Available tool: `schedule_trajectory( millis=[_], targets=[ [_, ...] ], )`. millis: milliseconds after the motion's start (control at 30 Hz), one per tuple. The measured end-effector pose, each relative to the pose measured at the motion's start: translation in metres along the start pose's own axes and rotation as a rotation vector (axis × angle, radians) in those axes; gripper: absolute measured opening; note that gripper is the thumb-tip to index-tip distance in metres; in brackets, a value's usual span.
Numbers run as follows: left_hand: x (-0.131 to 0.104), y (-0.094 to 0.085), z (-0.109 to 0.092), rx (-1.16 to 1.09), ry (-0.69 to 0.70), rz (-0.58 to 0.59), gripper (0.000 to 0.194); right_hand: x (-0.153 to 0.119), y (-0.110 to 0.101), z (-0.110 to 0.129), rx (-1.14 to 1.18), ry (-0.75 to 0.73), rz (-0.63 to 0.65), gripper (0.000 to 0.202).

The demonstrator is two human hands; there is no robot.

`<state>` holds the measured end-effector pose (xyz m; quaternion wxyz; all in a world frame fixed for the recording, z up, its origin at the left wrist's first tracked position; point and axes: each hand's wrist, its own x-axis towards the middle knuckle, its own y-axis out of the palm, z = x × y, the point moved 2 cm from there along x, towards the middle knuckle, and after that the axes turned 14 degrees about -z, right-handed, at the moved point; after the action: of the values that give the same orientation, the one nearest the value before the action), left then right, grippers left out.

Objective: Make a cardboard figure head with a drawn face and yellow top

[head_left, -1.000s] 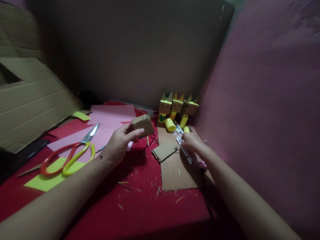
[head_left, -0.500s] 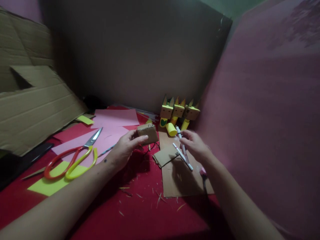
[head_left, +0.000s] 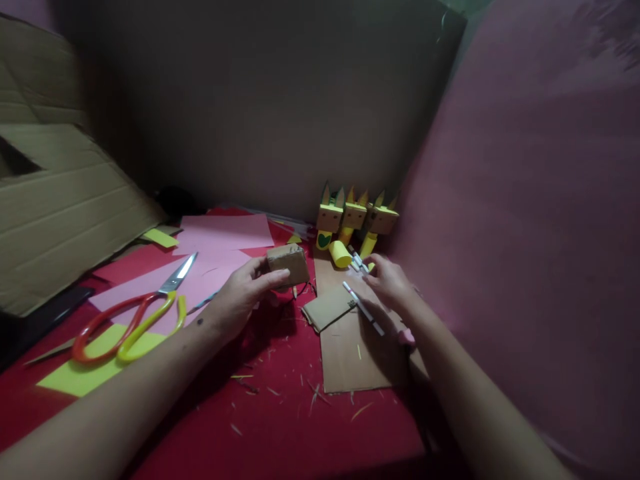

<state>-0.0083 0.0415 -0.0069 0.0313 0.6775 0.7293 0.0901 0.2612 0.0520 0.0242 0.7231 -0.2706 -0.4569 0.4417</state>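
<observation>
A small brown cardboard box [head_left: 293, 265] is gripped in my left hand [head_left: 245, 291], with the thumb along its front and the fingers behind. My right hand [head_left: 390, 279] is closed at the fingertips on a white marker pen [head_left: 358, 262], beside a yellow paper tube [head_left: 341, 254]; other pens seem bunched there, too small to separate. Another white marker pen [head_left: 364, 309] lies slanted below that hand, across a folded cardboard piece [head_left: 327, 309] and a flat cardboard sheet [head_left: 345, 373].
Three cardboard-headed figures [head_left: 355, 217] with pointed ears stand at the back. To the left are scissors [head_left: 167, 287] with red and yellow handles, pink paper [head_left: 225, 233], yellow paper [head_left: 95, 367] and a large cardboard piece [head_left: 65, 220]. Scraps dot the red cloth [head_left: 270, 427].
My right hand has lowered the marker pen from upright to beside the yellow tube. The left hand still holds the box. The whole view has shifted slightly.
</observation>
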Motion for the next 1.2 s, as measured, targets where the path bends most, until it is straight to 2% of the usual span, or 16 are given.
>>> schedule_trajectory(
  millis=[167,467,600,700,767,833,967,1067,1133,1200],
  targets=[
    [0.0,0.0,0.0,0.006,-0.003,-0.013,0.05,-0.003,0.01,-0.011,-0.164,-0.069,0.085,0.022],
    [-0.002,-0.001,-0.002,0.108,0.072,-0.04,0.046,-0.014,0.007,-0.002,-0.33,-0.123,0.176,0.018],
    [-0.003,0.003,-0.004,0.17,0.055,0.039,0.046,-0.031,0.014,0.0,-0.359,-0.102,0.195,0.012],
    [-0.007,0.008,-0.014,0.209,0.048,0.135,0.035,-0.035,0.014,0.001,-0.321,-0.07,0.168,0.013],
    [-0.012,0.008,-0.02,0.266,0.06,0.211,0.025,-0.032,0.007,0.002,-0.269,-0.038,0.128,0.009],
    [-0.016,0.002,-0.02,0.338,0.068,0.267,0.024,-0.029,-0.006,0.003,-0.184,-0.004,0.071,0.003],
    [-0.021,-0.018,-0.002,0.452,0.046,0.279,0.04,-0.033,-0.026,0.008,0.089,0.049,0.006,0.011],
    [-0.023,-0.028,0.005,0.498,0.054,0.295,0.051,-0.049,-0.031,0.017,0.438,0.098,0.003,0.013],
    [-0.027,-0.03,-0.004,0.608,0.143,0.203,0.072,-0.063,-0.032,0.024,0.864,0.181,0.006,0.014],
    [-0.037,-0.029,-0.022,0.668,0.299,0.051,0.091,-0.078,-0.032,0.03,1.132,0.27,0.033,0.018]
  ],
)
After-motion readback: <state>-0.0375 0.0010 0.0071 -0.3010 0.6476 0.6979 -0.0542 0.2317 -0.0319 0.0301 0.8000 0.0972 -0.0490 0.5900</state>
